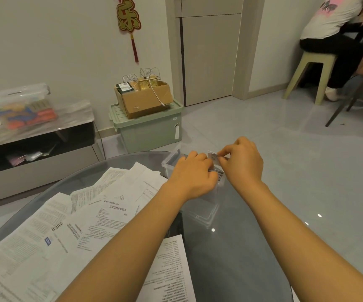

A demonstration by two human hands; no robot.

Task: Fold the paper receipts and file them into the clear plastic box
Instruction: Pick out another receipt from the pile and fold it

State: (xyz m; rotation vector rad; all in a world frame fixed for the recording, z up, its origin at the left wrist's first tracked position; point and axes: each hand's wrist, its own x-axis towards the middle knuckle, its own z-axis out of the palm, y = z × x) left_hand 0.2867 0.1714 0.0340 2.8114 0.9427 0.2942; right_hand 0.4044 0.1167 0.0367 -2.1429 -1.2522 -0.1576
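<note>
Between the two sets of fingers, above the clear plastic box [170,160], a small folded receipt [212,157] stands roughly upright, white with fine grey print. Right hand [242,162] pinches its top edge; left hand [192,173] curls over more folded slips in the box. Left of them, about seven unfolded printed sheets [102,205] overlap on the glass bench [230,247].

I am sitting in a home, probably a living room. A red festive ornament [128,20] is hanging on the wall, a low cabinet [37,147] is standing beside it, a green storage bin [147,125] is carrying a cardboard box [143,99], and someone is sitting on a plastic stool [309,73].
</note>
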